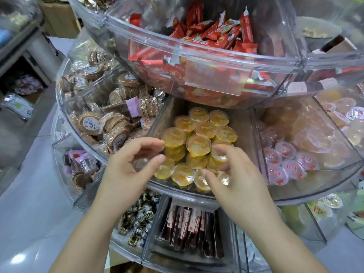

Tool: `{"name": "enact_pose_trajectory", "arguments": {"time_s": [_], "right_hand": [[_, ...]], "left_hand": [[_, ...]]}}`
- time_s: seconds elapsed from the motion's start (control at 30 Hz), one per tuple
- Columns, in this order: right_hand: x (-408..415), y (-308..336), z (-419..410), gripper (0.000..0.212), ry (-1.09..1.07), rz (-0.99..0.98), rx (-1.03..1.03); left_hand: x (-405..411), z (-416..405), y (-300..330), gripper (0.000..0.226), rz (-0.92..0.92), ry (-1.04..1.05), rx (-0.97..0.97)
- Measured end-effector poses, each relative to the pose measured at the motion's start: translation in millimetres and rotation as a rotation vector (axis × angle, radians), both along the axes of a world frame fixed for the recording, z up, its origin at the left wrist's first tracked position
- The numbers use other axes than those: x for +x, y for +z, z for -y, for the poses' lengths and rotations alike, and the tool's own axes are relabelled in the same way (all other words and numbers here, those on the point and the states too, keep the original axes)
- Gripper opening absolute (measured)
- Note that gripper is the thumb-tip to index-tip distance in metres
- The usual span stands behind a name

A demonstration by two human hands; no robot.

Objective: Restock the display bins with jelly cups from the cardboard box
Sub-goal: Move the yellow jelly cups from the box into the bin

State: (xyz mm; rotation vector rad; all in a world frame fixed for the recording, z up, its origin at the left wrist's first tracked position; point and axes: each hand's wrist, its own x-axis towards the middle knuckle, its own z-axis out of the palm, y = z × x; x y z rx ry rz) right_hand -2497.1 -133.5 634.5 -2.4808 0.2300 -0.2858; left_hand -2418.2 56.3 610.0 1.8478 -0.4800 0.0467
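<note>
- My left hand [126,164] hovers at the near-left corner of the middle clear bin [197,192], its fingers [155,143] loosely curled and, as far as I can see, holding nothing.
- My right hand [234,174] reaches in over the bin's front rim, fingertips touching the front cups; whether it pinches one, I cannot tell.
- The yellow jelly cups [198,143] are stacked just beyond and under both sets of fingers, a tidy cluster filling the bin's middle.
- The cardboard box is not in view.
- I judge the step to be settling cups into the front row. I'd nudge each one lid-up and fill the gap on the left-hand side by my left fingers.
- I'd keep them out of the red-lidded cups [285,150] to the right of my right fingers, behind the divider.
</note>
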Motion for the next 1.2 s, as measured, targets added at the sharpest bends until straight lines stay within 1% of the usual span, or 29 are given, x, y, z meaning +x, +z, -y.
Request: {"name": "enact_pose_trajectory", "arguments": {"time_s": [0.07, 0.1, 0.2, 0.3, 0.37, 0.47, 0.53, 0.6, 0.67, 0.73, 0.8, 0.83, 0.9, 0.93, 1.0, 1.07, 1.13, 1.2], "right_hand": [[3.9, 7.0, -22.7, 0.032, 0.15, 0.02, 0.069], [6.7, 4.4, -44.3, 0.028, 0.254, -0.022, 0.137], [2.0, -14.6, -92.4, 0.022, 0.465, -0.203, 0.366], [-10.4, -69.4, -147.2, 0.02, 0.637, -0.434, 0.421], [-26.4, -122.9, -178.0, 0.02, 0.73, -0.646, 0.378], [-59.8, -224.0, -211.0, 0.024, 0.842, -0.929, 0.229], [-79.1, -297.0, -222.7, 0.031, 0.863, -1.112, 0.115], [-94.8, -375.5, -225.7, 0.036, 0.843, -1.282, 0.002], [-106.2, -456.7, -217.8, 0.033, 0.77, -1.37, -0.104], [-114.4, -532.0, -207.1, 0.03, 0.691, -1.405, -0.243], [-116.0, -593.4, -202.1, 0.027, 0.609, -1.428, -0.315], [-115.3, -617.2, -203.3, 0.026, 0.579, -1.426, -0.347], [-109.1, -658.8, -209.1, 0.025, 0.568, -1.352, -0.404], [-105.5, -680.0, -213.0, 0.029, 0.607, -1.275, -0.421], [-98.9, -722.1, -224.6, 0.053, 0.758, -1.104, -0.452], [-94.4, -750.9, -240.8, 0.07, 0.9, -1.035, -0.484], [-93.0, -772.3, -250.8, 0.072, 0.987, -1.005, -0.565], [-94.8, -783.2, -251.3, 0.063, 1.023, -0.91, -0.638]], "left_hand": [[-14.8, -19.7, -8.4, 0.025, -0.047, 0.113, -0.095], [-25.4, -39.5, -16.1, 0.024, -0.084, 0.193, -0.128], [-52.9, -77.4, -44.3, 0.029, -0.186, 0.351, -0.117], [-88.7, -121.8, -99.2, 0.035, -0.344, 0.544, -0.121], [-117.8, -149.4, -152.7, 0.032, -0.506, 0.655, -0.109], [-171.3, -182.0, -246.4, 0.033, -0.752, 0.752, -0.029], [-204.7, -194.7, -311.3, 0.031, -0.883, 0.75, 0.058], [-232.0, -200.3, -376.8, 0.027, -0.992, 0.688, 0.166], [-248.4, -203.0, -441.1, 0.023, -1.083, 0.628, 0.213], [-255.7, -204.4, -501.3, 0.019, -1.161, 0.572, 0.267], [-252.3, -205.3, -555.9, 0.016, -1.184, 0.487, 0.329], [-248.9, -205.3, -581.6, 0.021, -1.164, 0.446, 0.36], [-238.6, -205.3, -626.8, 0.037, -1.087, 0.388, 0.435], [-232.4, -206.0, -647.2, 0.047, -1.037, 0.36, 0.472], [-219.1, -205.6, -689.9, 0.066, -0.974, 0.333, 0.514], [-208.1, -201.9, -722.8, 0.074, -0.988, 0.331, 0.526], [-202.8, -194.3, -747.0, 0.069, -1.024, 0.335, 0.618], [-203.2, -188.7, -761.4, 0.058, -1.043, 0.379, 0.743]]}}
